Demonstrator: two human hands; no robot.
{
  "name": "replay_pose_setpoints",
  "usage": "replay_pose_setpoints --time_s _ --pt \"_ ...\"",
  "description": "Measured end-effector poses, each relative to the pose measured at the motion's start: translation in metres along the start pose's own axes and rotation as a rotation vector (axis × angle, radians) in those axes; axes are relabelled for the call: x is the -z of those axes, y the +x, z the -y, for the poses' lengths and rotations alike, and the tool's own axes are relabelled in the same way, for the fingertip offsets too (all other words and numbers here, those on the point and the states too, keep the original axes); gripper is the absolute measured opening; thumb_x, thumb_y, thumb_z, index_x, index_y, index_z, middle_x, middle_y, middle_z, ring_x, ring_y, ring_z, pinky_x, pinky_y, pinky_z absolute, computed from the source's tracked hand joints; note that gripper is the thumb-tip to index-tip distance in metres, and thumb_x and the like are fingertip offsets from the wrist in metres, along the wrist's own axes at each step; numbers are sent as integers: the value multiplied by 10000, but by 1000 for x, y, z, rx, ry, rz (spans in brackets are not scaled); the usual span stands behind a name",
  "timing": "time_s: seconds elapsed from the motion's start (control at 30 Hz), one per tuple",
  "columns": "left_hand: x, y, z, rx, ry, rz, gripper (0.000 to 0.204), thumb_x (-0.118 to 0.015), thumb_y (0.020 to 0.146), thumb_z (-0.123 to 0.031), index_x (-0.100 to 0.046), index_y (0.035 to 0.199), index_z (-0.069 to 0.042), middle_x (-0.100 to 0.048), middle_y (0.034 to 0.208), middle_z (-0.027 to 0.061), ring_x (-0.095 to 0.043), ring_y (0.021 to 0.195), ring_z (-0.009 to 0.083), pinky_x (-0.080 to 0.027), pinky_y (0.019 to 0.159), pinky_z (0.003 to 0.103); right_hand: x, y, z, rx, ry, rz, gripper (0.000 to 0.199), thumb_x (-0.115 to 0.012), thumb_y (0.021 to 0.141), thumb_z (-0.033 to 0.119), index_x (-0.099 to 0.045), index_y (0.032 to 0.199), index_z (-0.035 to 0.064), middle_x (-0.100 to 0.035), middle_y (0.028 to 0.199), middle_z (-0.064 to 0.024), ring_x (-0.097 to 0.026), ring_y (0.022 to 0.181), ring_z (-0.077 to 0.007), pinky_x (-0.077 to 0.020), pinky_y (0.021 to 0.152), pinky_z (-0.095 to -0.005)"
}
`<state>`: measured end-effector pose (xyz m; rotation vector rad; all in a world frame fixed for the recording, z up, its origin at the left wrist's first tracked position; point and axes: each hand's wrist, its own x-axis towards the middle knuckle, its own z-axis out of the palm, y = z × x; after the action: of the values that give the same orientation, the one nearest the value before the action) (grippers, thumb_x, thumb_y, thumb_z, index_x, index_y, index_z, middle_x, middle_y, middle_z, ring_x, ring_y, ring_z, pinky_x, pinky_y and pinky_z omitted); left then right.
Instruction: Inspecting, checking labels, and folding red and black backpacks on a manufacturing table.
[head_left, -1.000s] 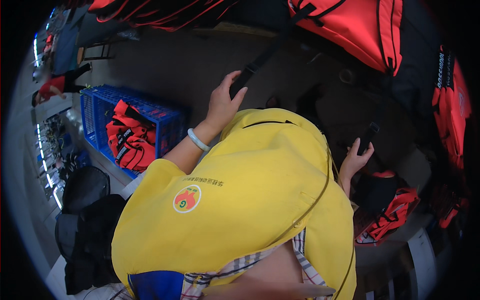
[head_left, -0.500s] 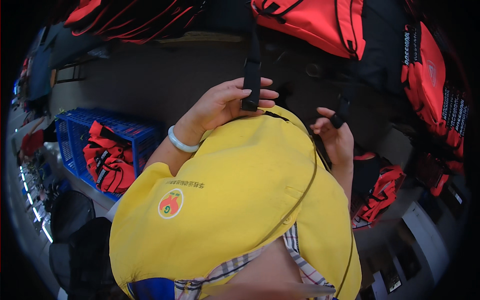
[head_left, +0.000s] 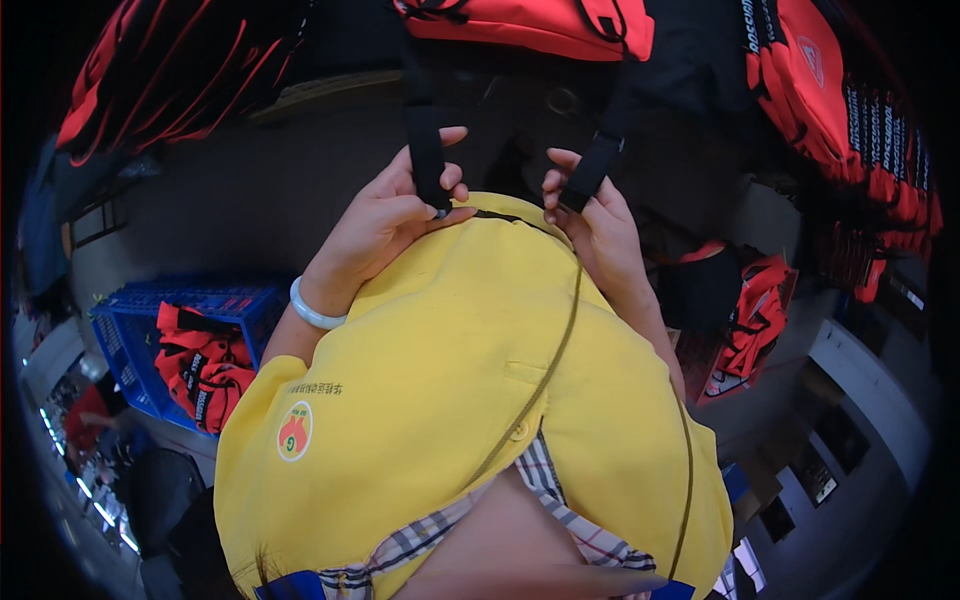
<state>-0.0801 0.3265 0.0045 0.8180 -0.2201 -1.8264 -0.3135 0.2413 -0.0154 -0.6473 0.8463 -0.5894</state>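
A red bag point(head_left: 530, 32) with black trim lies at the top of the view, on a dark surface. From it hang two black webbing straps toward me. My left hand point(head_left: 385, 212) is closed around the lower end of the left strap point(head_left: 424, 135), thumb pressed on its tip. In my right hand point(head_left: 610, 228) the fingers pinch the end of the right strap point(head_left: 594, 172), which has a black buckle or slider higher up. Both hands are just in front of my yellow apron point(head_left: 450, 330), a little apart.
On the left, a blue plastic crate point(head_left: 120, 345) holds folded red and black pieces point(head_left: 200, 370). More red bags are stacked at the upper right point(head_left: 815, 85), and another red bundle point(head_left: 755, 315) sits in a container at right. Red-edged black material point(head_left: 190, 70) is piled at upper left.
The right hand has moved inward and now grips its strap lower down, closer to the left hand. The left fingers have curled around their strap. The view has shifted.
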Motion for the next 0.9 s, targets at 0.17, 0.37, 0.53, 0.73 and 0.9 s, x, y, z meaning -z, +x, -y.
replay_pose_setpoints --time_s 0.17,0.37,0.53,0.73,0.9 --pt "-3 2 3 4 -39 14 733 -379 759 155 -251 1454 -40 -473 1040 68 -517 1099 186 -448 1029 362 8 0 -10 116 -206 18 242 -473 964 57 -585 1172 7 -604 952 -35 -560 808 -104 -460 765 -240" --pt "-2 1 5 -3 -83 51 749 -395 752 157 -234 1458 -34 -482 1055 71 -497 1149 209 -414 1069 364 15 -1 -22 497 -836 -180 209 -535 915 -23 -665 1072 25 -658 849 -45 -602 760 -79 -486 692 -220" --pt "-2 0 6 -11 -88 70 757 -391 741 155 -235 1457 -35 -470 1062 70 -487 1159 213 -397 1076 360 14 1 -22 704 -1036 -190 314 -490 858 -116 -667 1075 25 -668 762 -67 -633 657 -110 -495 608 -231" --pt "-3 3 6 17 -38 97 826 -392 702 135 -193 1483 -44 -446 1065 61 -467 1157 196 -331 1110 381 15 1 -23 803 -1186 -164 338 -471 838 -127 -658 1080 16 -668 732 -81 -646 620 -133 -497 583 -239" --pt "0 5 8 15 -91 107 792 -383 713 142 -226 1467 -42 -457 1055 63 -485 1145 204 -361 1074 375 18 4 -23 795 -1169 -118 340 -452 852 -120 -650 1093 14 -669 732 -78 -634 607 -128 -491 577 -236"
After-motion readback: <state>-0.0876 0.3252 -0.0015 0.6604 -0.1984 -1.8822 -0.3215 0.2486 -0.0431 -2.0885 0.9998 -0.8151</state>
